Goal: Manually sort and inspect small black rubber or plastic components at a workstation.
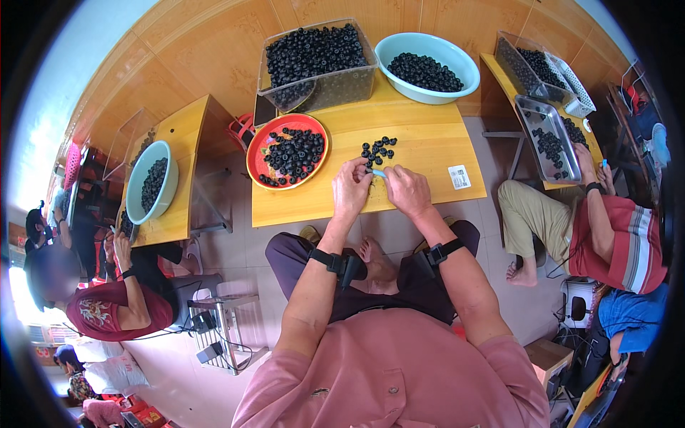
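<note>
In the head view, the red tray (255,154) sits on the middle bench (422,139) and holds a heap of round black pieces (294,151), too many to count. Behind the tray stands 1 clear bin (344,87), heaped with more of them; behind and to the tray's right is 1 pale blue basin (428,93), also partly filled. Well left of the tray, on another bench, 1 more blue basin (171,184) holds black pieces; well right of it, 1 metal tray (534,118) carries some.

To the red tray's right lie about 12 loose black pieces, some touching, so the count is rough. Just on the near side of these, right of the tray, the left hand (351,187) pinches 1 small black piece (369,170), mostly hidden by the fingers. The right hand (408,189), fingers closed together, grips 1 light blue tool (378,172), its tip at the left fingertips.
</note>
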`<state>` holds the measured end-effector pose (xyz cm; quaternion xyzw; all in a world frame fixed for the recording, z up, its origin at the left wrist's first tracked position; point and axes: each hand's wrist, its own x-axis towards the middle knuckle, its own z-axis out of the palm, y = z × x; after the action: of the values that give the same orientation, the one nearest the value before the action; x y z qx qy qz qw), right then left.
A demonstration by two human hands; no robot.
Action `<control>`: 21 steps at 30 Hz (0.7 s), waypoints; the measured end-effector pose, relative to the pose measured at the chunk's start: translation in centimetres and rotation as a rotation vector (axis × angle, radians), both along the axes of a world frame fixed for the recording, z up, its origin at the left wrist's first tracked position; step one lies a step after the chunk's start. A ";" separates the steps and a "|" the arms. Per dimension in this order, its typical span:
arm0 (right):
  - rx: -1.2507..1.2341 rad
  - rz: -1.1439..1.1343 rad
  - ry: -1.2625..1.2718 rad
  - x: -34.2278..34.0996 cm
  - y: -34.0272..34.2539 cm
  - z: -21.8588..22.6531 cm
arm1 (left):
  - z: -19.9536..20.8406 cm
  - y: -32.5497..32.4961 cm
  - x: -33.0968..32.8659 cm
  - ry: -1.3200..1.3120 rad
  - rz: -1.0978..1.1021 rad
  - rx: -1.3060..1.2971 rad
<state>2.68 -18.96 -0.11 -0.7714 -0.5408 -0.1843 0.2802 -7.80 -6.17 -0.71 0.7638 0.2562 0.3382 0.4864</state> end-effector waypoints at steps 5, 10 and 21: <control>0.009 -0.004 0.001 0.1 0.0 -0.1 | 0.6 -0.3 0.0 0.010 -0.005 -0.090; 0.000 -0.013 0.007 0.1 -0.1 -0.1 | 0.8 -0.4 0.0 0.029 0.007 -0.084; -0.027 -0.143 0.062 0.3 0.0 -0.1 | -0.1 0.1 -0.1 -0.049 0.008 -0.125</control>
<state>2.96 -18.92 -0.17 -0.8172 -0.4778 -0.1726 0.2723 -7.88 -6.04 -0.84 0.7224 0.2676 0.3421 0.5381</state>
